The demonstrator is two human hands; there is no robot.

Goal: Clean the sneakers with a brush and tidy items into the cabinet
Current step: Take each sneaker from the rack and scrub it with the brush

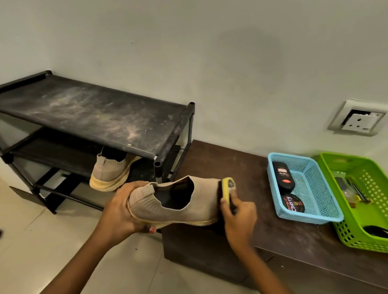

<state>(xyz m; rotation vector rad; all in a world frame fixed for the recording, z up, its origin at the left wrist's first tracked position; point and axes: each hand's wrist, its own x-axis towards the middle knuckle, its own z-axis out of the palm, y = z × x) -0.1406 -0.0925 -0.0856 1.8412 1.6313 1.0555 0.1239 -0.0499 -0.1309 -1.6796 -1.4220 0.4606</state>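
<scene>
your left hand [121, 213] has its fingers [132, 185] clamped round the heel of the sneaker [177, 205], which hangs in the air over the near left corner of the bench [280, 238], toe pointing right. your right hand [238, 216] has its fingers closed on the yellow brush [227, 188], pressed against the toe. because you hold the shoe only at the heel, a hard stroke at the far end will probably lever it round and twist it out of your grip, dropping it to the floor. a stroke that skids off the toe could carry the brush right into the blue basket [321, 196] and jolt the polish tin [293, 204] inside. loosened dirt will likely fall on the bench. the other sneaker [110, 174] sits partly off a lower shelf of the shoe rack [90, 109], just beyond your left hand, so a knock might tip it out.
</scene>
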